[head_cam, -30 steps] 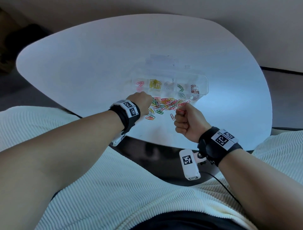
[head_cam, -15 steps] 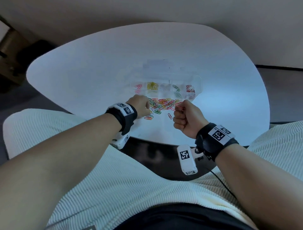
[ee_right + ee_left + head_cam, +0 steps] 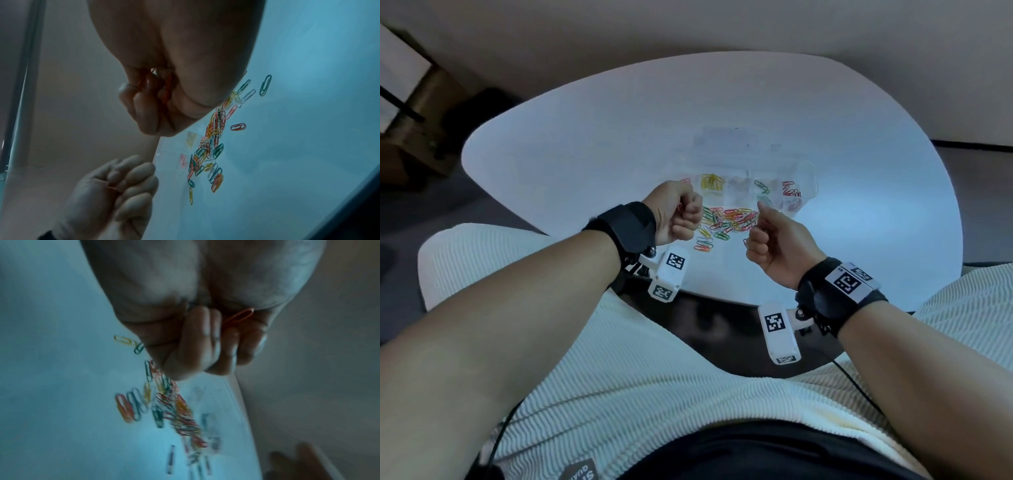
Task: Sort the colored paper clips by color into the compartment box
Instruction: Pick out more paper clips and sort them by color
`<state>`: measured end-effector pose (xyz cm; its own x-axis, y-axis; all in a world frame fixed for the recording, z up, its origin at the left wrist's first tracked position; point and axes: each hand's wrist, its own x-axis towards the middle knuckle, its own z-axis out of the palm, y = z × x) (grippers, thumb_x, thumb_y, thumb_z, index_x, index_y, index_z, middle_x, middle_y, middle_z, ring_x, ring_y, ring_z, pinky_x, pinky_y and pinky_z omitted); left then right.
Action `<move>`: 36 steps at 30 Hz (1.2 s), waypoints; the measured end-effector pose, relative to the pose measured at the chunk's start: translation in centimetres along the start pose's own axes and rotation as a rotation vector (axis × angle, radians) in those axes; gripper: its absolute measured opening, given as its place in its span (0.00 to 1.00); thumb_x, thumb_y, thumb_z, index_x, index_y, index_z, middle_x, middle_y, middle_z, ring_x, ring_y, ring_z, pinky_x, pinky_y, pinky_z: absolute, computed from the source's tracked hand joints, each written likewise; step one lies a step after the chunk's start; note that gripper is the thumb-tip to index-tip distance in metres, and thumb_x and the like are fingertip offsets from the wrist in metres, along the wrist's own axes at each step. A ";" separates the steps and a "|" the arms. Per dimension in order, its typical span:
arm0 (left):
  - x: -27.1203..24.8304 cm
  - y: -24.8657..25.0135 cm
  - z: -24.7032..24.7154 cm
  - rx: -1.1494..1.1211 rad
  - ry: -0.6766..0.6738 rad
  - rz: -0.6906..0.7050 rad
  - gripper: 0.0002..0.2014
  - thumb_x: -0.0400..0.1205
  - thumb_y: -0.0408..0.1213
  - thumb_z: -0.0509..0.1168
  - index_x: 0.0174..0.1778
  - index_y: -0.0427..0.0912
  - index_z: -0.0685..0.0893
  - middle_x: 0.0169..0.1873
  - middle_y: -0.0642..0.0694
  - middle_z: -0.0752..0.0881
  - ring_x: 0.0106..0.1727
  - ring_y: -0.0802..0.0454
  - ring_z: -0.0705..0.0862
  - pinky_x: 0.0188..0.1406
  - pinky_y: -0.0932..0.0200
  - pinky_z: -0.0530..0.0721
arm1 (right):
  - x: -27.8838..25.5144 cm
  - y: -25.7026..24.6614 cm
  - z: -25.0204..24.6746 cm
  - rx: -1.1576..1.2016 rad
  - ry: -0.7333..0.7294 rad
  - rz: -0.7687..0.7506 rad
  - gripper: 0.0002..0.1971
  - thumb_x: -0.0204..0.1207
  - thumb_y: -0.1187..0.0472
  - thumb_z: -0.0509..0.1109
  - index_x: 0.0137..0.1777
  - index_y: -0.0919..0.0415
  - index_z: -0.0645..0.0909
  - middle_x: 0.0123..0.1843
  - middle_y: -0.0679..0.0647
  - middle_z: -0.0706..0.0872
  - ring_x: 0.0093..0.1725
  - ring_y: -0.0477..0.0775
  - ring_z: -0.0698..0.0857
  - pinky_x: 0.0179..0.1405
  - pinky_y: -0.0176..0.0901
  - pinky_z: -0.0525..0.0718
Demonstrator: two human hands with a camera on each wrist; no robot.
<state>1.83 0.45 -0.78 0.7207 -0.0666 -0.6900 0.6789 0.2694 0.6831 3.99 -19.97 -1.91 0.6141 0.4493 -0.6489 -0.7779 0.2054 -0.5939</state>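
White and rounded, the tabletop point(image 3: 585, 147) carries the clear compartment box point(image 3: 808, 171) toward its far side, with the loose pile of colored paper clips point(image 3: 726, 221) just near of it. Your left hand point(image 3: 678, 214) is curled in a tight grip on an orange clip point(image 3: 238, 318); your right hand point(image 3: 774, 240) is fisted around red clips point(image 3: 167, 91), both raised above the pile.

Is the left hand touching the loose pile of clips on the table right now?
Apart. In the left wrist view the left hand, gripping an orange clip, is raised clear of the pile below.

Mixed clips point(image 3: 726, 222) beside clear box point(image 3: 806, 178)
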 end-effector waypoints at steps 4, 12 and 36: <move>1.2 -0.8 0.0 0.680 0.222 -0.013 0.12 0.72 0.25 0.53 0.23 0.41 0.71 0.26 0.42 0.69 0.22 0.50 0.63 0.21 0.65 0.61 | 0.0 -0.1 0.0 0.068 -0.065 0.018 0.20 0.84 0.54 0.61 0.31 0.57 0.64 0.26 0.52 0.66 0.23 0.50 0.65 0.21 0.38 0.66; 2.7 -3.2 -0.7 1.505 0.244 0.102 0.11 0.81 0.51 0.64 0.57 0.53 0.81 0.52 0.49 0.83 0.46 0.47 0.78 0.43 0.57 0.73 | 0.1 0.1 -0.2 0.038 -0.075 -0.026 0.13 0.72 0.74 0.50 0.33 0.57 0.65 0.27 0.54 0.65 0.21 0.51 0.64 0.21 0.39 0.62; 3.0 -2.8 0.1 1.625 0.251 0.158 0.07 0.79 0.43 0.65 0.48 0.49 0.88 0.47 0.49 0.88 0.47 0.45 0.86 0.41 0.58 0.79 | 2.0 2.0 -3.2 -1.100 0.442 0.030 0.03 0.73 0.65 0.65 0.42 0.63 0.73 0.38 0.59 0.76 0.37 0.58 0.74 0.39 0.47 0.72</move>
<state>2.08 -0.65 -4.74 0.8630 0.0530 -0.5024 0.1497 -0.9766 0.1541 4.09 -21.44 -5.92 0.7582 0.0577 -0.6495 -0.3927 -0.7548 -0.5255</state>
